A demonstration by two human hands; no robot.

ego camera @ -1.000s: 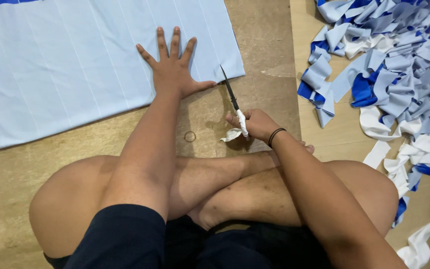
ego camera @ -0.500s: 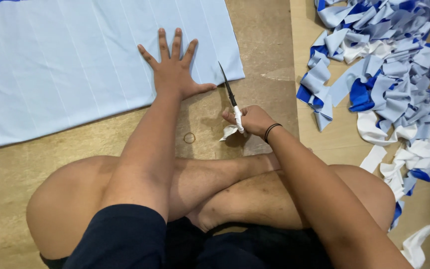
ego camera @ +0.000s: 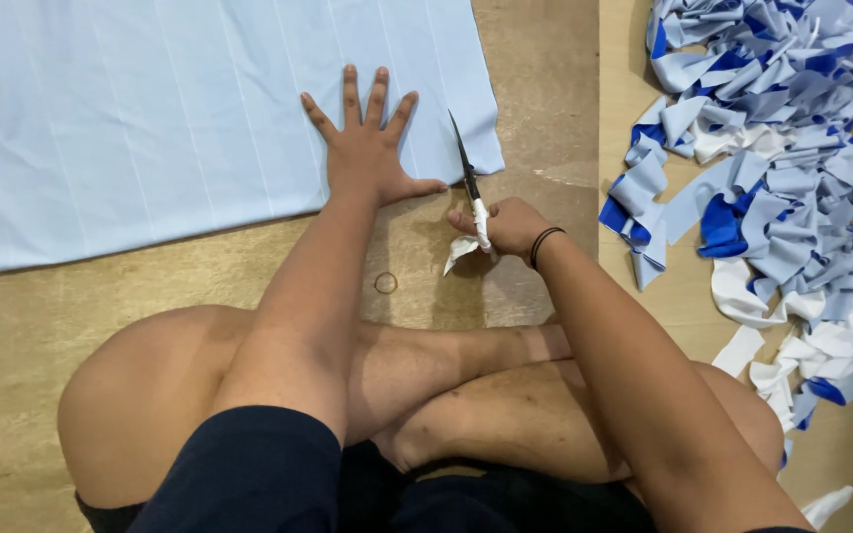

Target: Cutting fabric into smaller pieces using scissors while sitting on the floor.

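**Scissors at the near edge of a pale blue cloth**

A wide sheet of pale blue cloth [ego camera: 150,118] with thin white lines lies flat on the brown floor [ego camera: 545,89], filling the far left of the view; its near edge runs from the left side up to a corner at far centre. To the right, well apart from the sheet, a loose heap of cut strips [ego camera: 782,168] — pale blue, deep blue and white — spreads from the far right corner down toward the near right.

The person sits cross-legged, bare knees near the bottom of the view, both arms reaching forward over them.

The left hand [ego camera: 365,148] lies palm down on the cloth near its right end, fingers spread wide and flat, thumb pointing right along the near edge. The right hand [ego camera: 507,225], a dark band at its wrist, is just right of it and closed around the handle of a pair of scissors [ego camera: 468,183]. The handle is wrapped in white tape or cloth, a loose end hanging toward the floor. The dark blades point away — their tip over the cloth just inside its near edge. Whether the blades are parted, I cannot tell.

A small ring [ego camera: 385,283] lies on the floor near the hands.
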